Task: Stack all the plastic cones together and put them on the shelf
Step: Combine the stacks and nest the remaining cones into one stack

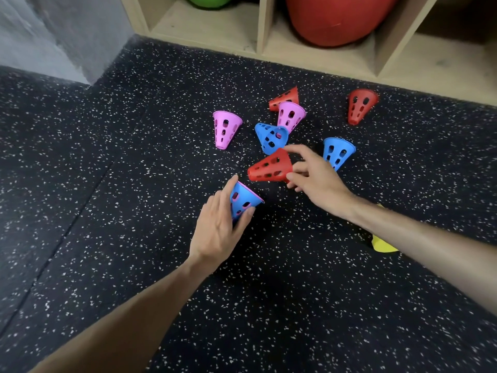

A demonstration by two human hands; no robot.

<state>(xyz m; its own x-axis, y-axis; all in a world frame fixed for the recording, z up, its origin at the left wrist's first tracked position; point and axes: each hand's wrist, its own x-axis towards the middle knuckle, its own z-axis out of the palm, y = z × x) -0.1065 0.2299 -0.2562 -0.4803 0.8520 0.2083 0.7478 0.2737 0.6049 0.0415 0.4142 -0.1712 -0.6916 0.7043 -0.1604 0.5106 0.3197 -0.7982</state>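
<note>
A dark speckled floor fills most of the view, with a grey wall at its far left corner. Along the far edge a wooden shelf is set, its compartments open toward the floor; a large red ball is lodged in the middle compartment and a green ball is seen in the left one. The bottom boards in front of both balls are bare.

The cones are scattered on the floor just before the shelf's front edge. A red cone lies nearest the shelf on the right, well apart from the rest. Another red cone lies on its side, touching a pink cone, against which a tipped blue cone is leaned. A further pink cone stands alone to the left, and a blue cone is partly hidden behind the right hand.

A third red cone is gripped at its wide rim by the right hand's curled fingers and thumb. A blue-and-pink stack is held in the left hand, fingers wrapped round its narrow end. The red cone's tip is near the stack's mouth, not touching it.

A yellow object is partly hidden under the right forearm. Wide bare floor is left on the near and left sides.
</note>
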